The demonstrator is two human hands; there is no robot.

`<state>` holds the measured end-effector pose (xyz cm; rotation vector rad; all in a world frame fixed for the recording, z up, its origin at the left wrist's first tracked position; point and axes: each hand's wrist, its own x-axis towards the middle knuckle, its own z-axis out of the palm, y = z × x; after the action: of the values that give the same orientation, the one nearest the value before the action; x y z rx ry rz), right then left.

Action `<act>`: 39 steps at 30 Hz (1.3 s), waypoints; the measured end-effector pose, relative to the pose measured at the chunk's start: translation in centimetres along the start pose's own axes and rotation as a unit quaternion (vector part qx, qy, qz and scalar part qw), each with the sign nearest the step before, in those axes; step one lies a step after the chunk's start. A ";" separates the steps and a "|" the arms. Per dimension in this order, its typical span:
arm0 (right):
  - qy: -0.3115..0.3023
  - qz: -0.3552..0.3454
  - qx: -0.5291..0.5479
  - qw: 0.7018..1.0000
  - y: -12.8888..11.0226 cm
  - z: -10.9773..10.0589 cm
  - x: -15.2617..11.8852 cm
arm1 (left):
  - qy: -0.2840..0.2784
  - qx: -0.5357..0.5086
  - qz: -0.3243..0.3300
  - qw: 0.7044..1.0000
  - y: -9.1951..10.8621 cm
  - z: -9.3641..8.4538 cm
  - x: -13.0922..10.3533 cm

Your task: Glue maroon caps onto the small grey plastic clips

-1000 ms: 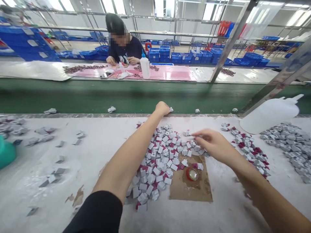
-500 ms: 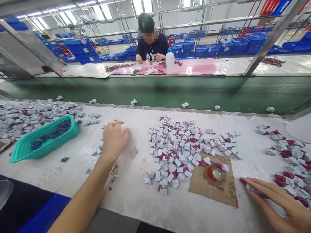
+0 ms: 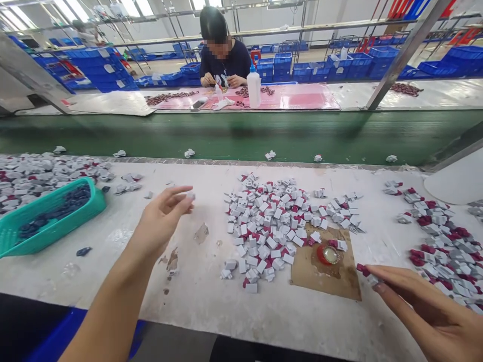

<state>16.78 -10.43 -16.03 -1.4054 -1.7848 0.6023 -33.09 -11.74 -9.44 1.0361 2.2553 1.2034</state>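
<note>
Between the thumb and fingers of my left hand point(image 3: 164, 216) is a small grey-white piece point(image 3: 191, 196), held above the white table left of the middle pile. My right hand point(image 3: 418, 301) pinches a grey and dark red piece point(image 3: 368, 274) at the right edge of a brown cardboard square point(image 3: 347, 284). On that cardboard sits a round red dish point(image 3: 327, 255) with a pale centre, a grey and red piece lying beside it. A large pile of grey and red pieces point(image 3: 264, 221) spreads between my hands.
A green basket point(image 3: 81, 216) of dark pieces stands at the left, before a grey pile point(image 3: 49, 168). More red and grey pieces point(image 3: 441, 241) lie at the right. Beyond a green belt point(image 3: 226, 133) carrying small pieces, a person point(image 3: 224, 60) works near a white bottle point(image 3: 254, 89).
My left hand has risen off the table, turned, and now shows a small grey-white piece in its fingers. My right hand has lifted its piece slightly. The view has shifted.
</note>
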 end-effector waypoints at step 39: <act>-0.090 0.096 0.360 0.924 -6.2 3.1 2.6 | -0.421 -0.340 -0.015 0.841 7.6 15.1 -13.9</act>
<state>10.38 -9.37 -12.38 -1.0223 -1.3337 1.3664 -11.36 -11.23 -11.71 0.9470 1.0409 1.0888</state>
